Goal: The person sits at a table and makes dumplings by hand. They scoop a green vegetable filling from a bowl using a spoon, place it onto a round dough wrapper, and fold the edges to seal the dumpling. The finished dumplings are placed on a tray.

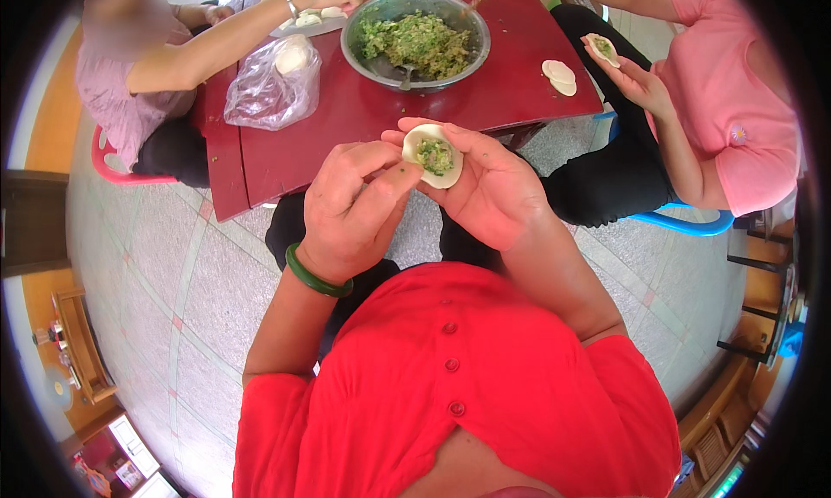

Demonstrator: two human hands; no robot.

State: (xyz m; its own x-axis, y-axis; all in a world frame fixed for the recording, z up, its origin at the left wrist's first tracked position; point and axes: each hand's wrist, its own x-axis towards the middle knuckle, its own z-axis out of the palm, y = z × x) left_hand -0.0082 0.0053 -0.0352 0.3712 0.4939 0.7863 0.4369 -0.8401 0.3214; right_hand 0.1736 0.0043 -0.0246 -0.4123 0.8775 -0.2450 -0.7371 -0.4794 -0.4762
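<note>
An unsealed round dumpling wrapper [412,148] is held in front of me, above the near table edge. A mound of green, chopped filling [435,156] sits at its middle. Palm up, my right hand [496,180] cradles the wrapper on its fingers, with the thumb along the rim. The fingertips of my left hand [354,199], with a green bangle [317,277] at the wrist, grip the wrapper's left edge. Beyond my hands, a steel mixing bowl [350,56] holds more filling and a spoon [407,77].
The red table [363,118] bears a plastic bag of dough [272,85], two loose wrappers [559,78] and a plate of dumplings [324,25]. One person [113,108] sits at left, reaching towards the plate. Another [707,108], at right, holds a filled wrapper [604,48].
</note>
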